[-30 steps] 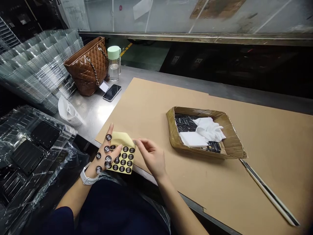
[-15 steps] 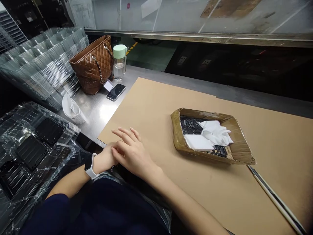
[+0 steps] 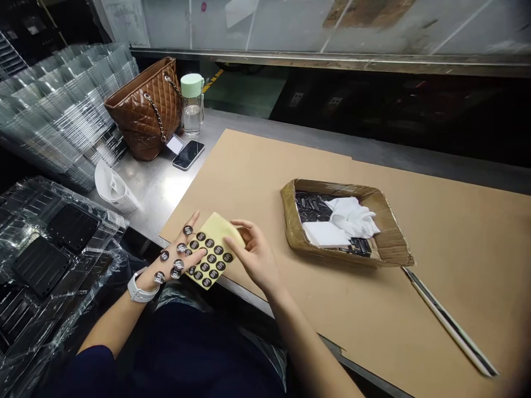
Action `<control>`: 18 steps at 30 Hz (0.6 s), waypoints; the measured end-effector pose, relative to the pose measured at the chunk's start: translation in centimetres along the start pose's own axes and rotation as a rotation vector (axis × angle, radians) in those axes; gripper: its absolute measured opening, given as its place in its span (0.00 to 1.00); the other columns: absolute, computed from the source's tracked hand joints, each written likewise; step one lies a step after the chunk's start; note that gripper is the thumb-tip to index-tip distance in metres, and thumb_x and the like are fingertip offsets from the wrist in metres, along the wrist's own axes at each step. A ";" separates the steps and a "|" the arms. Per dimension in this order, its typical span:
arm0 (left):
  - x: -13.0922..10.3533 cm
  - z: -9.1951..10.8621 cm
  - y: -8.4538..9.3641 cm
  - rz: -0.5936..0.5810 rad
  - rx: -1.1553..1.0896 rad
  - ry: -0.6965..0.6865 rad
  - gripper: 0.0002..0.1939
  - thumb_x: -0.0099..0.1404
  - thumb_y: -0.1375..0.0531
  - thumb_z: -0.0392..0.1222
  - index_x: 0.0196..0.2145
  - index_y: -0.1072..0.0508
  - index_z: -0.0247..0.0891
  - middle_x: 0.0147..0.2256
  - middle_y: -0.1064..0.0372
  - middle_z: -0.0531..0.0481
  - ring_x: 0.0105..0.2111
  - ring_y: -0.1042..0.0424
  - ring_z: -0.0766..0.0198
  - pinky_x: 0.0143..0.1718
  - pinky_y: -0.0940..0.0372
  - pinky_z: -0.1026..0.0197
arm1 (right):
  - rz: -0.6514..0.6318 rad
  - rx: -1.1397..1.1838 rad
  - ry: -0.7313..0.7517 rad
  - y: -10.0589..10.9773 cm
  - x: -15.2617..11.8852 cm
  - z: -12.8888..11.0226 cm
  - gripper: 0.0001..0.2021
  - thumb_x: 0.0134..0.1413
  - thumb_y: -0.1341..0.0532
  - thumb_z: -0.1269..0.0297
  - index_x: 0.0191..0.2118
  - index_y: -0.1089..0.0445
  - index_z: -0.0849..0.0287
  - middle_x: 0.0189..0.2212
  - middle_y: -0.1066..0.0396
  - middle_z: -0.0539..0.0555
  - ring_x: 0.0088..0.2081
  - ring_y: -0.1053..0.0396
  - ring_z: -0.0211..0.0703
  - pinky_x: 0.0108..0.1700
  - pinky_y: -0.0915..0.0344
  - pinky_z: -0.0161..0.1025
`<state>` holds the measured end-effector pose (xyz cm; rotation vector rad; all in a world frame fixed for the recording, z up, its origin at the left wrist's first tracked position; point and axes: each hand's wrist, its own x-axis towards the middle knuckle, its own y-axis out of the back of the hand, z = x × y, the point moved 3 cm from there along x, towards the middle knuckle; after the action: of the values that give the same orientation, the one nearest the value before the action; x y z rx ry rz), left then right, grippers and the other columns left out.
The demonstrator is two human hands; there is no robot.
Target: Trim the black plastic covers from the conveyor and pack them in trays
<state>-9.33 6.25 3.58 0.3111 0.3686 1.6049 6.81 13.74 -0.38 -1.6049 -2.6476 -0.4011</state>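
Note:
Several round black stickers (image 3: pixel 165 256) with white print are stuck on the palm and fingers of my left hand (image 3: pixel 172 262). Its thumb lies over a pale yellow sticker sheet (image 3: pixel 219 229), with another finger stretched out behind the sheet's left edge. Rows of similar black stickers cover the sheet's lower part, while its upper part is bare. My right hand (image 3: pixel 255 251) pinches the sheet's right edge between thumb and fingers. Both hands are over the front edge of the cardboard-covered table (image 3: pixel 265 166). A white watch band (image 3: pixel 139 288) circles my left wrist.
A cardboard box (image 3: pixel 286 218) holds small black parts, a white block and white cloth-like material. Beyond lie a phone (image 3: pixel 188 155), a bottle (image 3: pixel 192 105) and a brown bag (image 3: pixel 143 110). Clear plastic trays (image 3: pixel 70 105) are stacked left. A long thin strip (image 3: pixel 450 320) lies right.
My hands, earlier crossed one over the other, have moved apart. The sticker sheet is now between them, and my left palm has turned up, showing stickers. The view has shifted slightly right.

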 end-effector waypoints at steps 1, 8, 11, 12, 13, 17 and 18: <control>0.0 -0.4 -0.2 -0.009 -0.021 0.033 0.30 0.62 0.45 0.40 0.61 0.45 0.45 0.46 0.28 0.48 0.51 0.32 0.59 0.52 0.35 0.54 | 0.101 -0.089 0.060 0.1 -0.1 -0.1 0.13 0.57 0.42 0.59 0.47 0.38 0.55 0.37 0.28 0.55 0.39 0.28 0.45 0.37 0.29 0.42; 0.2 -0.1 -1.1 -0.050 0.103 0.021 0.32 0.64 0.48 0.39 0.64 0.52 0.40 0.54 0.34 0.44 0.51 0.32 0.59 0.54 0.38 0.56 | 0.217 -0.715 0.549 -1.3 -0.5 -2.6 0.05 0.55 0.39 0.65 0.39 0.29 0.50 0.43 0.29 0.54 0.47 0.33 0.48 0.57 0.45 0.56; 0.2 0.4 -1.2 -0.080 0.186 -0.024 0.32 0.63 0.49 0.37 0.64 0.52 0.39 0.54 0.35 0.44 0.52 0.33 0.60 0.54 0.38 0.59 | 0.039 -0.613 0.586 -1.8 0.0 -2.9 0.06 0.56 0.40 0.66 0.39 0.28 0.54 0.37 0.26 0.54 0.41 0.30 0.44 0.51 0.37 0.50; 0.2 0.4 -1.2 -0.086 0.205 -0.034 0.32 0.63 0.49 0.37 0.64 0.52 0.40 0.54 0.35 0.44 0.52 0.32 0.60 0.54 0.38 0.59 | -0.019 -0.563 0.592 -1.8 0.1 -2.9 0.06 0.57 0.41 0.67 0.39 0.28 0.55 0.35 0.26 0.54 0.39 0.29 0.43 0.49 0.35 0.48; 0.2 0.4 -1.1 -0.087 0.221 -0.048 0.32 0.63 0.49 0.37 0.64 0.51 0.40 0.54 0.34 0.44 0.51 0.32 0.60 0.54 0.38 0.58 | -0.065 -0.515 0.590 -1.8 0.3 -3.0 0.06 0.57 0.41 0.68 0.39 0.28 0.56 0.34 0.25 0.54 0.38 0.28 0.42 0.47 0.33 0.46; -0.1 0.2 -0.8 -0.042 0.262 -0.101 0.31 0.62 0.49 0.36 0.63 0.49 0.41 0.50 0.31 0.45 0.50 0.31 0.59 0.53 0.37 0.57 | -0.067 -0.423 0.521 -1.5 0.6 -3.4 0.06 0.58 0.42 0.67 0.38 0.28 0.55 0.36 0.24 0.54 0.39 0.27 0.41 0.44 0.29 0.43; -0.2 0.1 -0.8 -0.035 0.280 -0.101 0.31 0.62 0.49 0.35 0.63 0.48 0.41 0.49 0.30 0.45 0.50 0.31 0.58 0.53 0.38 0.57 | -0.053 -0.417 0.510 -1.5 0.6 -3.5 0.06 0.58 0.42 0.67 0.38 0.28 0.56 0.37 0.24 0.54 0.40 0.27 0.41 0.44 0.29 0.43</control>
<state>-8.59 6.13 3.34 0.5937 0.5184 1.4968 4.85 12.82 2.79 -1.2732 -2.3082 -1.2440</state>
